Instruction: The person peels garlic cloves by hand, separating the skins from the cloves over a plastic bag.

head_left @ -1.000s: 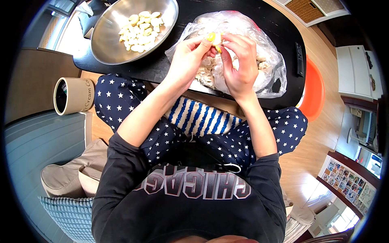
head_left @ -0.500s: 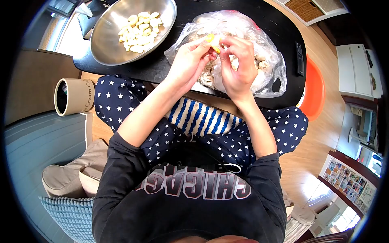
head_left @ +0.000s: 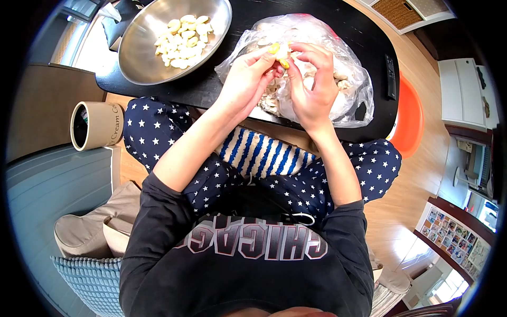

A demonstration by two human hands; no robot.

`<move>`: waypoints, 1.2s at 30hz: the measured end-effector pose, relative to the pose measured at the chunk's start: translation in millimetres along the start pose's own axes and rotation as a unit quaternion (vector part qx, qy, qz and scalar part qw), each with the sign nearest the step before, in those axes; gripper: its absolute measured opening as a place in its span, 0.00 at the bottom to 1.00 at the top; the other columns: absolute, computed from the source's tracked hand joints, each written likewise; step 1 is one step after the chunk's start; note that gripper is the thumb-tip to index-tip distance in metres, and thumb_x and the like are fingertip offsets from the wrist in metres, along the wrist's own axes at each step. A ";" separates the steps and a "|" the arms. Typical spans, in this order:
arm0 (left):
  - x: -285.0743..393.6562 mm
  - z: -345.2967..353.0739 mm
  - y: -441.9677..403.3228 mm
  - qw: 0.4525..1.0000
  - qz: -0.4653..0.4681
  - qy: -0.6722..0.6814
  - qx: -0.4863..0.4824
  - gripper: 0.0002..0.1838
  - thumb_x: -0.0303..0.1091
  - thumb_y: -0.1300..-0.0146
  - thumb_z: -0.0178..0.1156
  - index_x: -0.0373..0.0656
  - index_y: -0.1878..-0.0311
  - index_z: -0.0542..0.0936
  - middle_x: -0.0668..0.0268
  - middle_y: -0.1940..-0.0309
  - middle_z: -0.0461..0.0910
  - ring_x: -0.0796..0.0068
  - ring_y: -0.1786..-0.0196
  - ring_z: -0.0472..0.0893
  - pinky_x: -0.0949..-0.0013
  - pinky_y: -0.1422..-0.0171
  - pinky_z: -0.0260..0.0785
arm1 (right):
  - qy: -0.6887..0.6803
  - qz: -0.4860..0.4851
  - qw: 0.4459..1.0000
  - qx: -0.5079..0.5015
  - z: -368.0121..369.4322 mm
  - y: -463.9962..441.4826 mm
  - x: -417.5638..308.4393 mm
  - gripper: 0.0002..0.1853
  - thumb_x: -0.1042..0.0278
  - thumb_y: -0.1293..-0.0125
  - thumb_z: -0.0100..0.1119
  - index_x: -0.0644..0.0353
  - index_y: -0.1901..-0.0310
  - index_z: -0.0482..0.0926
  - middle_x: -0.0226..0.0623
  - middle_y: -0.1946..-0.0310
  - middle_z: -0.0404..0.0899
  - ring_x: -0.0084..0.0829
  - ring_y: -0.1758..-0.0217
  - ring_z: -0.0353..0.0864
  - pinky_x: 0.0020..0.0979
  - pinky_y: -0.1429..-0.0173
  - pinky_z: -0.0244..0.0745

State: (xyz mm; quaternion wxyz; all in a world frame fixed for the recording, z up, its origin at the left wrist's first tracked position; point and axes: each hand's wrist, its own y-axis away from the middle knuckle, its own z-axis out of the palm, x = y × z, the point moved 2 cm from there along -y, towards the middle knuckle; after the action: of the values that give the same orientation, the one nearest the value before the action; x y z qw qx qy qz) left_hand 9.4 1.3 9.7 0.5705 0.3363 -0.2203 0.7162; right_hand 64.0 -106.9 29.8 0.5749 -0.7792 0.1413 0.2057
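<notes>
A: In the head view, take the plastic bag as the landmark. Where are the hands?

B: Both are over it. The left hand is above its left part, the right hand nearer its middle, with their fingertips close together.

A: Are they gripping anything?

B: Yes, a small pale piece is pinched between the fingertips of the two hands, right above the bag. The left thumb and fingers are closed on it, and the right hand's fingers are curled in toward it. I can't tell exactly which right fingertips touch it.

A: What's inside the bag?

B: Whitish lumps, seen through the clear plastic and partly hidden by the hands.

A: And around it?

B: Left of the bag, apart from it, a metal bowl holds a heap of peeled, pale cloves. To the bag's right lies a black remote. All of these are on the black table. On the near side of the bag, below the table edge, a blue-and-white striped cloth lies across the lap.
</notes>
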 end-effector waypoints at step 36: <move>-1.3 -1.5 -1.4 0.997 -0.047 0.041 -0.053 0.11 0.27 0.34 0.47 0.30 0.55 0.73 0.62 0.61 0.75 0.80 0.62 0.72 0.78 0.54 0.67 | -0.226 0.178 0.957 -0.042 -8.9 -1.9 24.6 0.08 0.76 0.48 0.63 0.62 0.64 0.79 0.34 0.61 0.75 0.22 0.59 0.70 0.22 0.58 0.65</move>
State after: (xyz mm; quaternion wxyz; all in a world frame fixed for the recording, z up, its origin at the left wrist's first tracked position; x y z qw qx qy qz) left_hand 10.6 1.8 7.6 0.6289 0.2856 -0.2180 0.6895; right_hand 87.9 -114.4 21.8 0.5131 -0.6980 0.1356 0.4808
